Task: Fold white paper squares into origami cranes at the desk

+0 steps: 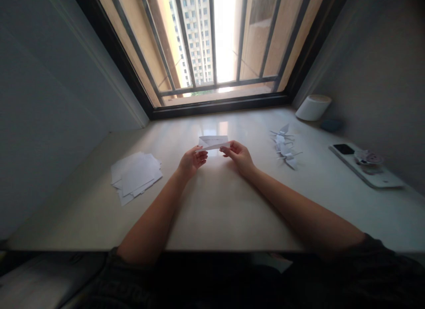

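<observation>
A folded piece of white paper (pixel 213 142) is held up between my hands, above the pale tabletop (pixel 212 211). Faint creases or marks run across its face. My left hand (pixel 193 160) pinches its lower left corner, with the other fingers curled below. At the lower right corner, my right hand (pixel 239 156) grips it between thumb and fingers. Left of my left forearm lies a loose pile of white paper sheets (pixel 137 174). Several folded white paper cranes (pixel 284 147) sit close together in a row, right of my right hand.
Further right lies a white phone (pixel 365 167) with a small clear-and-pink item (pixel 369 157) on it. Near the window corner stand a white cylindrical object (pixel 313 107) and a dark bluish item (pixel 331 124). A barred window (pixel 219 106) borders the far edge; walls flank both sides.
</observation>
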### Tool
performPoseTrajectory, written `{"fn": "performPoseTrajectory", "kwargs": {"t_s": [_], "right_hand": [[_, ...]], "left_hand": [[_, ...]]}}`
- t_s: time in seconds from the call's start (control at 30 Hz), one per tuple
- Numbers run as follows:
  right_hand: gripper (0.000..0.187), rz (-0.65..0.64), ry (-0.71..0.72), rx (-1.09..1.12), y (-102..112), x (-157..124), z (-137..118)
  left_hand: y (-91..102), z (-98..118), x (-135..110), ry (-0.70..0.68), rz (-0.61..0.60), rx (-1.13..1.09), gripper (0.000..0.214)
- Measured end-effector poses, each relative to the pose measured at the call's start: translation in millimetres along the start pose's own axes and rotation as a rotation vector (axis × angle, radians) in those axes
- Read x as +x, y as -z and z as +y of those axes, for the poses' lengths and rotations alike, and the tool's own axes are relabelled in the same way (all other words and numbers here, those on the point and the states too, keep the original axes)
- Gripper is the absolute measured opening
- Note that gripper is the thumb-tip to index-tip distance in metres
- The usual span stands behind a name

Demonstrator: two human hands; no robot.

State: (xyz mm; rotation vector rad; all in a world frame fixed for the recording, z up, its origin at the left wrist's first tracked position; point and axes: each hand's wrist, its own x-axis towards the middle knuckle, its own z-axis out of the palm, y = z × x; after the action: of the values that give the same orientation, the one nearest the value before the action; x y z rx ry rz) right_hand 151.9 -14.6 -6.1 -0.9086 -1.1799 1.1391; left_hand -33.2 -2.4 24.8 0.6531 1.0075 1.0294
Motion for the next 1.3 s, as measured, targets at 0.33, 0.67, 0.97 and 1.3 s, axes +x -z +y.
{"fn": "performPoseTrajectory", "kwargs": {"t_s": [0.33, 0.67, 0.97, 1.3], "right_hand": [[0.036, 0.165, -0.032, 0.07, -0.7, 1.5, 0.0], [0.038, 0.153, 0.026, 0.059, -2.9, 0.4, 1.0], [0.057, 0.133, 0.018, -0.021, -1.6, -2.6, 0.2], [0.049, 0.001, 0.015, 0.024, -2.9, -5.0, -1.3]], "left_hand": [[-7.2, -9.4, -8.2, -0.145, -0.222, 0.166, 0.073], [-17.0, -22.1, -10.5, -0.466, -0.128, 0.241, 0.095], [-13.0, -23.9, -5.4, -0.424, -0.073, 0.258, 0.073], [-12.5, -13.1, -16.4, -0.676, 0.042, 0.636, 0.051]]}}
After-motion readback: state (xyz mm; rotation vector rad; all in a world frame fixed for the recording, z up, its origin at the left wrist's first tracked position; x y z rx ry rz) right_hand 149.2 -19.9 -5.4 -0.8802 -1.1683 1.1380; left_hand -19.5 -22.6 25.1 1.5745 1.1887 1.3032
